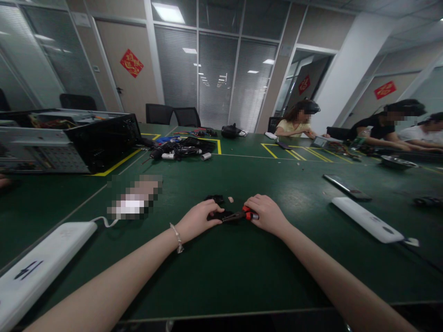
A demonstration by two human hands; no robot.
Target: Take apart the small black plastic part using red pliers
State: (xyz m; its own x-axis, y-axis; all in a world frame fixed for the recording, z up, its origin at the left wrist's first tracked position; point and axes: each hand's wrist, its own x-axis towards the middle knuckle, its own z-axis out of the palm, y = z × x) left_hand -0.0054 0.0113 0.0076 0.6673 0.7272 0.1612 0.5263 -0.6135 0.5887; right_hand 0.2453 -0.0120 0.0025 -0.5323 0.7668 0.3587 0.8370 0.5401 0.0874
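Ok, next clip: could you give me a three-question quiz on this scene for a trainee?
1. Which hand grips the red-handled tool?
2. True or false: a bracelet is worn at the wrist of the left hand.
3. On which side of the picture is the computer case? A) right B) middle C) left

Key:
1. The right hand.
2. True.
3. C.

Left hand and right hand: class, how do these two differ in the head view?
The left hand pinches a small black part, while the right hand grips red-handled pliers.
A pale bracelet circles the left hand's wrist; the right hand's wrist shows none.
Both hands are ungloved and close together over the green table, with the pliers' metal nose between them.
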